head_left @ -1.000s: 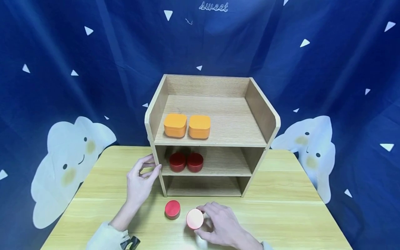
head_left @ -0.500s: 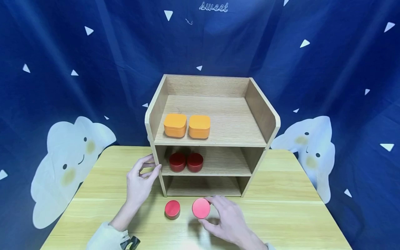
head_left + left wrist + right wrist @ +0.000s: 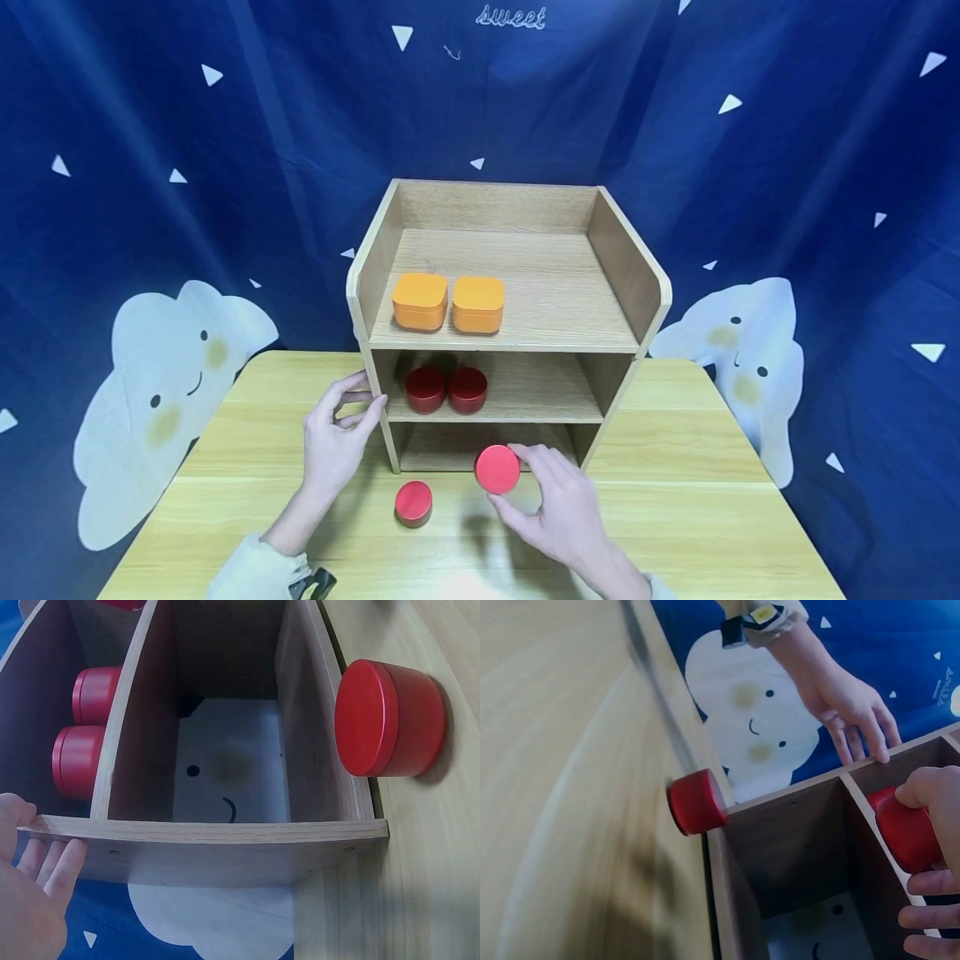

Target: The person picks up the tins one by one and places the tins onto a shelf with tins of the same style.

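My right hand [image 3: 561, 510] holds a round red tin [image 3: 497, 470] by its sides, thumb and fingertips on opposite edges. In the head view the tin is raised above the table and overlaps the lowest compartment. My left hand [image 3: 333, 442] pinches the left side panel [image 3: 225, 831] of a small wooden shelf, thumb at the front edge and fingers along the outer face. Another red tin [image 3: 413, 503] stands on the table before the shelf's left front corner. On the middle level, two more red tins [image 3: 447, 390] sit side by side at the left.
Two orange square boxes [image 3: 450, 303] stand at the front left of the shelf's top level [image 3: 555, 292]. A blue curtain [image 3: 480, 92] with cloud figures hangs behind the wooden table [image 3: 697, 517].
My right hand has lifted the red tin off the table and carried it forward and slightly right, toward the shelf. The left hand has stayed at the side panel.
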Demonstrator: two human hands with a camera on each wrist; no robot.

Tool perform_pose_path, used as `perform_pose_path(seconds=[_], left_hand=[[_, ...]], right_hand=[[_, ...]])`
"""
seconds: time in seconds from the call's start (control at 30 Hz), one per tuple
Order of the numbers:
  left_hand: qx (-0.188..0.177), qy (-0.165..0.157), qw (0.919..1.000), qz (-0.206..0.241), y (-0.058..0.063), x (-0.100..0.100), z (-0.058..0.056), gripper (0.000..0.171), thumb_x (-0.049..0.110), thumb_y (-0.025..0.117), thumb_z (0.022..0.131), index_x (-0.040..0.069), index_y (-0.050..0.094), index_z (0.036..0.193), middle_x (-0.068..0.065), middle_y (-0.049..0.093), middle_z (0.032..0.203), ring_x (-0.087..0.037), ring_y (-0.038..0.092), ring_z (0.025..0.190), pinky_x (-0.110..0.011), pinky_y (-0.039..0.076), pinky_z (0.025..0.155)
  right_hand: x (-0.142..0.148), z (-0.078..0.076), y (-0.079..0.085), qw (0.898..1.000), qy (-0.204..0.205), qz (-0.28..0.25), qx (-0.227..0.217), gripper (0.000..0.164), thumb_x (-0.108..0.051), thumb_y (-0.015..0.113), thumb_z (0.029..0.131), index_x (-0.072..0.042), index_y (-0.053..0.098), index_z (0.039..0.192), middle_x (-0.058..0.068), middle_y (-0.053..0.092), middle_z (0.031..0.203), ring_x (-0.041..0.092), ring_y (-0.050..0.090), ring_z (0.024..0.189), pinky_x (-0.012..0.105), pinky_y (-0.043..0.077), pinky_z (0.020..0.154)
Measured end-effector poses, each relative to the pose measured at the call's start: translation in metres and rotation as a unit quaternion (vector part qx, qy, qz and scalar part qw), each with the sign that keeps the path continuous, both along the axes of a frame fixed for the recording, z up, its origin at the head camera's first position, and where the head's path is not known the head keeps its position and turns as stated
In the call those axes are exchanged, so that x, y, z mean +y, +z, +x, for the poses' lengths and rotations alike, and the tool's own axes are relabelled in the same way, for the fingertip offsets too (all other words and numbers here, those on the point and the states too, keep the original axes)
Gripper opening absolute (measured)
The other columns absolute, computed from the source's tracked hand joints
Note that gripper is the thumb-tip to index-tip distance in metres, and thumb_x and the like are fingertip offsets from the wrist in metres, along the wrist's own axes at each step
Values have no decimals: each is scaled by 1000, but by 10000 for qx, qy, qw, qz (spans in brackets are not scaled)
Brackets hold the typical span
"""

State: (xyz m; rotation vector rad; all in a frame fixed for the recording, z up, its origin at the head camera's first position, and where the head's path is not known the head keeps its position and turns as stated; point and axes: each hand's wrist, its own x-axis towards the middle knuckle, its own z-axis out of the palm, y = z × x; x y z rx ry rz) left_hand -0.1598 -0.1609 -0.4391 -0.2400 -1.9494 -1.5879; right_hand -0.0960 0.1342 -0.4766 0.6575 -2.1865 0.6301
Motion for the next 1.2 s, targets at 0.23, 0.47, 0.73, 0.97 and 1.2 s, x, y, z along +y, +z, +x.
perform_pose_path(seconds=[0.23, 0.47, 0.73, 0.97, 1.2], left_hand=[[22, -10, 10000, -2, 0, 0, 0, 37, -12, 78, 86, -2, 72, 121, 22, 70, 106, 7, 70, 89, -14, 65, 71], [1, 23, 10000, -25, 0, 0, 0, 37, -12, 79, 85, -2, 72, 120, 24, 70, 106, 8, 70, 90, -13, 65, 71], [4, 27, 10000, -21, 0, 1, 0, 36, -13, 77, 86, -3, 72, 121, 24, 70, 106, 7, 70, 90, -14, 65, 71], [-3, 29, 10000, 6, 1, 1, 0, 36, -13, 78, 86, -3, 72, 120, 23, 70, 105, 7, 70, 89, -14, 65, 71], [3, -9, 10000, 36, 1, 1, 0, 37, -13, 79, 85, -4, 72, 120, 22, 70, 104, 7, 70, 89, -13, 65, 71]], right_hand=[[0, -6, 8, 9991, -151, -295, 270, 45, -44, 83, 82, -14, 74, 115, -7, 74, 90, 8, 67, 76, 22, 58, 60], [-1, -12, 13, 9982, -299, -456, 268, 46, -44, 82, 85, -13, 73, 118, -5, 74, 93, 11, 70, 78, 25, 60, 61], [-3, -19, 18, 9955, -724, -529, 310, 48, -48, 80, 85, -12, 74, 116, -2, 75, 92, 17, 69, 81, 29, 59, 57], [-5, -24, 22, 9932, -962, -623, 208, 48, -46, 83, 82, -12, 74, 116, -3, 75, 90, 16, 71, 81, 31, 58, 56], [-9, -28, 25, 9908, -1180, -644, 151, 49, -45, 84, 79, -12, 73, 114, -3, 72, 86, 17, 71, 76, 30, 54, 52]])
